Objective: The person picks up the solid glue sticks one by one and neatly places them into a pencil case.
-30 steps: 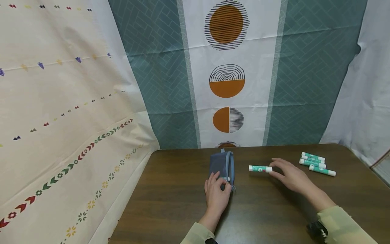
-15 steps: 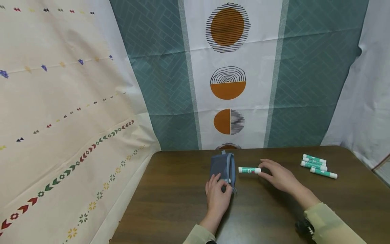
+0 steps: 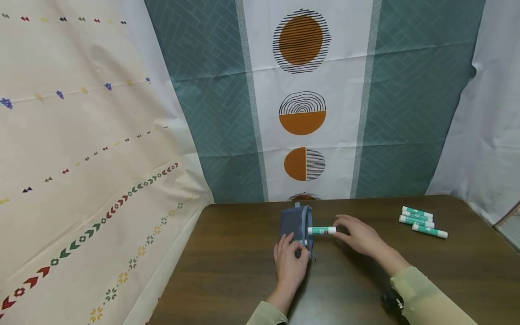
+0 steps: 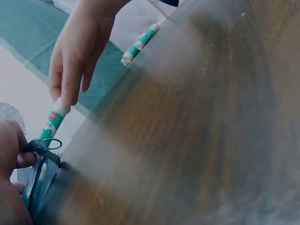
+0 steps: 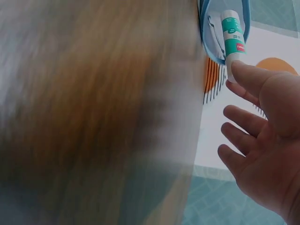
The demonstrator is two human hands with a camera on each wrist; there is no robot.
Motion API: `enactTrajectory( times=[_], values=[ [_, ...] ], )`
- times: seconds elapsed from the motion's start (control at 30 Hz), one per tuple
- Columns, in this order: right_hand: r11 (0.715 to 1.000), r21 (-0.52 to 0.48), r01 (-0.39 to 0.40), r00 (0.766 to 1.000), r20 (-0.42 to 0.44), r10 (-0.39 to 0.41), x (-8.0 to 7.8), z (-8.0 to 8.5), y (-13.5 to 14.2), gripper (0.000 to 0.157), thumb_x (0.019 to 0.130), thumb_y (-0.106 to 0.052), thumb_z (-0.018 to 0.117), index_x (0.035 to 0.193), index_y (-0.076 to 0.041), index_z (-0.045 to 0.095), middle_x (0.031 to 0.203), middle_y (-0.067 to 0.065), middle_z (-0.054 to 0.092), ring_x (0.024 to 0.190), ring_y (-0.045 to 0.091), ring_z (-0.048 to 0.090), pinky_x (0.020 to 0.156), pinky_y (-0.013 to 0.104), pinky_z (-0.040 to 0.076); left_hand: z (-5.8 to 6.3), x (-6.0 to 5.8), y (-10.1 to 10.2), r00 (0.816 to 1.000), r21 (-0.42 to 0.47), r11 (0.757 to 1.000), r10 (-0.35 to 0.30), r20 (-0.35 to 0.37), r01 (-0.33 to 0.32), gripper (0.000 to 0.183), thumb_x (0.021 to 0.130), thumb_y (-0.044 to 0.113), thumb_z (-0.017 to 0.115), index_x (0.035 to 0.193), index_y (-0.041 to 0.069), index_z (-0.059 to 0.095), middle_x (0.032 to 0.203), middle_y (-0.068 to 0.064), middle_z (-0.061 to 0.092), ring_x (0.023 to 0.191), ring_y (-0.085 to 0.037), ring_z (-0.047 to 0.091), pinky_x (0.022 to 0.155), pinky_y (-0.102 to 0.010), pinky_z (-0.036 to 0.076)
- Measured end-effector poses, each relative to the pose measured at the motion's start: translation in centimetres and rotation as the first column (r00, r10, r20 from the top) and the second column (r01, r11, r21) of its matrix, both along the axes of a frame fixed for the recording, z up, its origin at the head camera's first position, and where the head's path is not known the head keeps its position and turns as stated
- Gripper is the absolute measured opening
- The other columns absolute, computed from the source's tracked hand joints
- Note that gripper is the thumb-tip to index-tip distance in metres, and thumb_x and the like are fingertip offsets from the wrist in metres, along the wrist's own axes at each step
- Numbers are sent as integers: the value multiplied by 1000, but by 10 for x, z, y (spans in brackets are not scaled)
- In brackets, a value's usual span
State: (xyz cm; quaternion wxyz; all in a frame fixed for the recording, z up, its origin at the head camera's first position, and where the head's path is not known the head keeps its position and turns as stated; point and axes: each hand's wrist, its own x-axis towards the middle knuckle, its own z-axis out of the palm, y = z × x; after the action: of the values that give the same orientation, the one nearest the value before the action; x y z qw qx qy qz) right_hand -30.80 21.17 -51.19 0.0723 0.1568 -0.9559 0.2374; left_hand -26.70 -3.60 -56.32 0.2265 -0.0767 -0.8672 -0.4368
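A blue-grey zip pouch lies on the table with its mouth facing right. My left hand rests on its near part and pinches the edge of the opening, as the left wrist view also shows. Between thumb and fingertips, my right hand holds a green-and-white glue stick by its right end. The stick's far end is at the pouch mouth; in the right wrist view the glue stick points into the opening. A white-ended item partly shows inside the pouch near my left fingers.
Several more glue sticks lie grouped on the right side of the brown wooden table. A patterned cloth hangs behind the far edge, and a cream cloth hangs at the left.
My right hand has moved left with the glue stick, bringing its end from the open table to the pouch mouth. The left hand stays in place on the pouch.
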Motion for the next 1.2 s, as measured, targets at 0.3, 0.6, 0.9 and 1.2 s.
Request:
enactTrajectory(
  times=[0.3,0.6,0.9,1.2],
  values=[
    [1000,17,-15,1000,25,15,-5,-4,-18,22,100,-31,83,113,-14,76,151,25,63,139,47,60,106,67,53,-2,-1,0,999,-15,1000,-2,40,3,14,88,13,71,75,18,69,144,-16,71,147,-43,54,122,-76,28],
    [998,13,-57,998,25,57,-4,-9,-31,21,101,-31,81,112,-14,75,151,24,64,139,47,61,104,66,54,-2,1,1,1000,-20,1000,-5,10,5,13,87,13,72,76,17,70,142,-17,72,145,-45,55,120,-77,29],
    [998,1,-63,997,42,63,-3,-14,-42,20,102,-32,80,111,-15,76,150,24,65,138,47,61,107,66,52,-3,2,0,1000,-23,1000,-11,26,11,13,87,14,71,75,17,70,144,-16,71,147,-44,55,120,-78,28],
    [998,8,-65,995,72,64,-7,-16,-52,23,102,-36,79,112,-15,77,148,24,65,138,45,62,108,66,52,0,-3,-1,997,-17,999,-26,77,27,14,90,15,71,76,19,70,150,-13,68,151,-40,51,123,-76,24]
  ],
)
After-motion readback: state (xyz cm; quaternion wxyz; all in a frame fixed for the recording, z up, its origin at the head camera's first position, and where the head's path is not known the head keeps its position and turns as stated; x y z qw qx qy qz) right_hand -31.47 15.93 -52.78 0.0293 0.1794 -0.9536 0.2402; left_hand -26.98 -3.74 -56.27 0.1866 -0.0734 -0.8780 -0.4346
